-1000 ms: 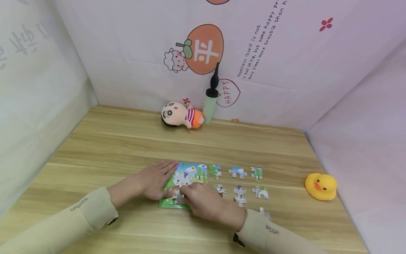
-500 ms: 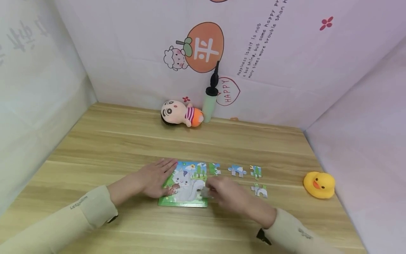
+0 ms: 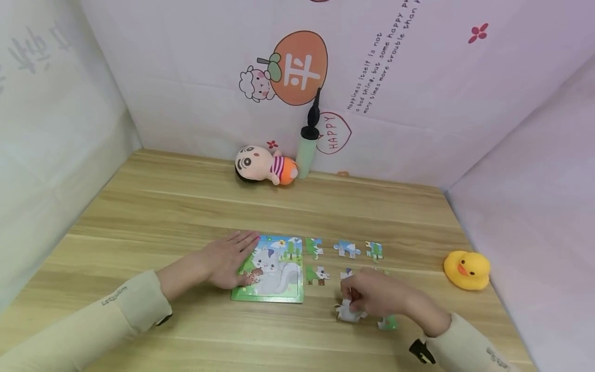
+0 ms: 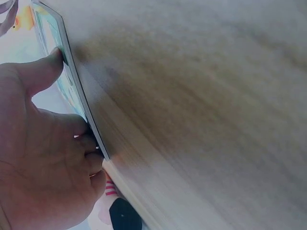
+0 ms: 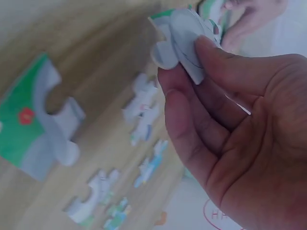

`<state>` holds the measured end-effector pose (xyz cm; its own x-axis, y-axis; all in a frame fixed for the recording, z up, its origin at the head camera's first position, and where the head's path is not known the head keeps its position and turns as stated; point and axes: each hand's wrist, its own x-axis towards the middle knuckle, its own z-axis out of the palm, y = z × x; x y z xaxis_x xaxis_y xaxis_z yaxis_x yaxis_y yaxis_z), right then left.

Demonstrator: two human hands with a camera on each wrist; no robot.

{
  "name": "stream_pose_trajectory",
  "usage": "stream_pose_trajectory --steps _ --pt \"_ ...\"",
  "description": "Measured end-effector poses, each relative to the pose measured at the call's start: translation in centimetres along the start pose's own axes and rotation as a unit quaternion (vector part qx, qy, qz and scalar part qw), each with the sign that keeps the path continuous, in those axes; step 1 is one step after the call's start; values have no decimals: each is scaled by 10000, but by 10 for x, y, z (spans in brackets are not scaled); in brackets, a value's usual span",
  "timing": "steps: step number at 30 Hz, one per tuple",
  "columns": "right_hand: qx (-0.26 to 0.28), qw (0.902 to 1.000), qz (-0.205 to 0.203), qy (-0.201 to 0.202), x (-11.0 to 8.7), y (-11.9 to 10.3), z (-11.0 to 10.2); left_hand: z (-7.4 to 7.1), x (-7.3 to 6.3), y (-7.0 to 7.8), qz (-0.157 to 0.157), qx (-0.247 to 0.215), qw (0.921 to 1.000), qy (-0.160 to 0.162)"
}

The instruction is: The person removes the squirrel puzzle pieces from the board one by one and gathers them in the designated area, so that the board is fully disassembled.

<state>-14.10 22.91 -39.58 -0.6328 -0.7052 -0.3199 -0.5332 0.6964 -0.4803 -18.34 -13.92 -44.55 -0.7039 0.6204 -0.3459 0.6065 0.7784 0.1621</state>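
Note:
My left hand (image 3: 228, 261) rests flat with straight fingers on the left side of a puzzle board (image 3: 279, 298) that shows a grey squirrel. The left wrist view has its thumb (image 4: 45, 72) on the board's edge. To the right, my right hand (image 3: 378, 295) pinches a grey puzzle piece (image 3: 348, 312) between thumb and fingers. Seen from the right wrist, this piece (image 5: 184, 40) is tilted above the table and has a green corner. Close by lies a green-and-grey piece (image 5: 36, 124) with a red flower. My right hand partly hides other pieces.
Several loose pieces lie right of the board, including a blue-and-white one (image 3: 347, 249) and a green one (image 3: 313, 248). A yellow rubber duck (image 3: 466, 270) sits near the table's right edge. A plush doll (image 3: 265, 165) and a hand pump (image 3: 307, 155) are at the back wall.
My right hand has moved right, from the board to the loose pieces, carrying a grey piece. The squirrel picture is now more visible. My left hand has stayed on the board.

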Motion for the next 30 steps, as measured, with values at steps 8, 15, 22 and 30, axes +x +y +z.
stream_pose_trajectory --steps 8,15,22,30 --pt "-244 9995 187 -46 1 6 12 -1 -1 -1 -13 -34 10000 15" --pt "-545 9971 510 -158 2 4 16 0 -2 1 -29 -25 10000 5" --pt "-834 9948 577 -120 0 3 21 0 -2 2 -23 -61 10000 -43" --pt "-1220 9909 559 -23 1 3 23 -1 -2 2 -17 -102 9999 -33"
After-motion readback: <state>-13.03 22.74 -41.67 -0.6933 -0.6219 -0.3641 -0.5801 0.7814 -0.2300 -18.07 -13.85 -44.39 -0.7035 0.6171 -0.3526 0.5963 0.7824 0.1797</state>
